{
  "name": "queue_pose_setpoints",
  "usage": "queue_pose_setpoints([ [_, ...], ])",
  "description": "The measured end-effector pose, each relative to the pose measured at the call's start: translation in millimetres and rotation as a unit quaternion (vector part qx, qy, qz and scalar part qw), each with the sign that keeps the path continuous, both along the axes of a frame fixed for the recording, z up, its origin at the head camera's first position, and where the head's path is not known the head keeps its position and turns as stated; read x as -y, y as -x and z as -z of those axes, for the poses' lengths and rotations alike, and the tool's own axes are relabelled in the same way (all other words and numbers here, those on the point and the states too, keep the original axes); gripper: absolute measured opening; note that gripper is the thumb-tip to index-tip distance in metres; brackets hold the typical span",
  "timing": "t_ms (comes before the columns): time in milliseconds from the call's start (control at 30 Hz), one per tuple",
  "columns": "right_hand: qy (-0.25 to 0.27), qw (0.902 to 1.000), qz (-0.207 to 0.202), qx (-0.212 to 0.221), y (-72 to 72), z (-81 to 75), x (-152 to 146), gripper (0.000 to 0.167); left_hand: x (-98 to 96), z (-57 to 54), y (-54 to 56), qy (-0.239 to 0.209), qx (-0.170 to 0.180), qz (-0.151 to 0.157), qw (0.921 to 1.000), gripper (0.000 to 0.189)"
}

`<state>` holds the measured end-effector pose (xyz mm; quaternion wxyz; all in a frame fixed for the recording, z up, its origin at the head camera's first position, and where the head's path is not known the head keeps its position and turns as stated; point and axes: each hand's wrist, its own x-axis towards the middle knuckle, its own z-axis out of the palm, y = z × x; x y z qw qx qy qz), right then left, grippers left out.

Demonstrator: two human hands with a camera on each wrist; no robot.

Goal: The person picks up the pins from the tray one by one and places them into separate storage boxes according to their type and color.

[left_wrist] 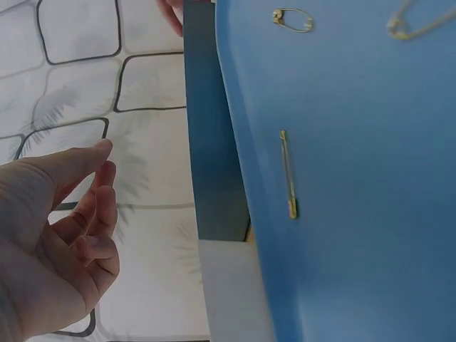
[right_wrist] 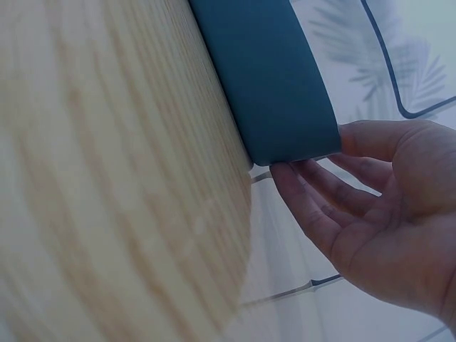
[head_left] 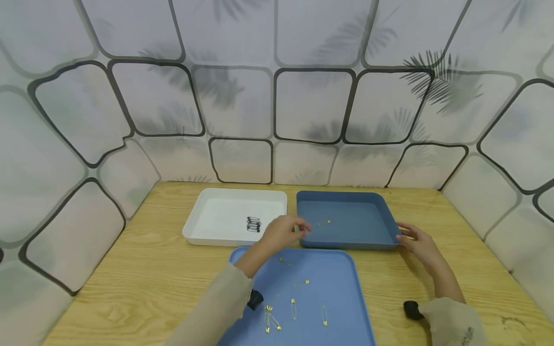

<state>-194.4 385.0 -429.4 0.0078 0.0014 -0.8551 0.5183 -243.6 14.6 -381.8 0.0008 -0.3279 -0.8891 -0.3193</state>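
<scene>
My left hand hovers by the left wall of the dark blue tray, fingers loosely bent with nothing visible between them. In the left wrist view the thumb and index tips of this left hand come close together. One gold safety pin lies inside the dark blue tray. At that tray's right front corner, my right hand holds the wall. The right wrist view has its thumb at the rim and its fingers against the tray's side. Several gold safety pins lie scattered on the light blue tray in front.
A white tray stands at the back left, with several black safety pins grouped near its right side. All three trays rest on a wood-grain table. A patterned cloth wall rises behind and at both sides.
</scene>
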Motion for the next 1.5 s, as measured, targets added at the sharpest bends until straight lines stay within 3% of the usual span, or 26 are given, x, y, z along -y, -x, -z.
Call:
queue_pose_setpoints([
  [233, 0.008, 1.0000, 0.002, 0.001, 0.5, 0.6, -0.8, 0.054, 17.7, 7.7, -8.5, -0.029, 0.005, -0.005, 0.9996, 0.012],
  [733, 0.013, 0.9999, 0.000, 0.009, -0.2, 1.8, 0.4, 0.055, 39.7, 36.0, -9.8, -0.013, 0.021, 0.026, 0.9994, 0.009],
  [1000, 0.010, 0.9999, 0.001, 0.010, 0.3, 0.5, 0.6, 0.056, 45.7, 38.3, -11.1, -0.013, 0.019, 0.020, 0.9995, 0.010],
  [1367, -0.007, 0.9999, -0.003, 0.013, 1.2, 1.3, -2.0, 0.057, 47.9, 47.8, -16.8, 0.029, -0.014, 0.018, 0.9993, 0.010],
  [1500, 0.005, 0.9999, -0.005, 0.009, 0.8, 1.2, -2.2, 0.056, 47.9, 53.5, -17.8, 0.047, -0.051, 0.027, 0.9973, 0.012],
])
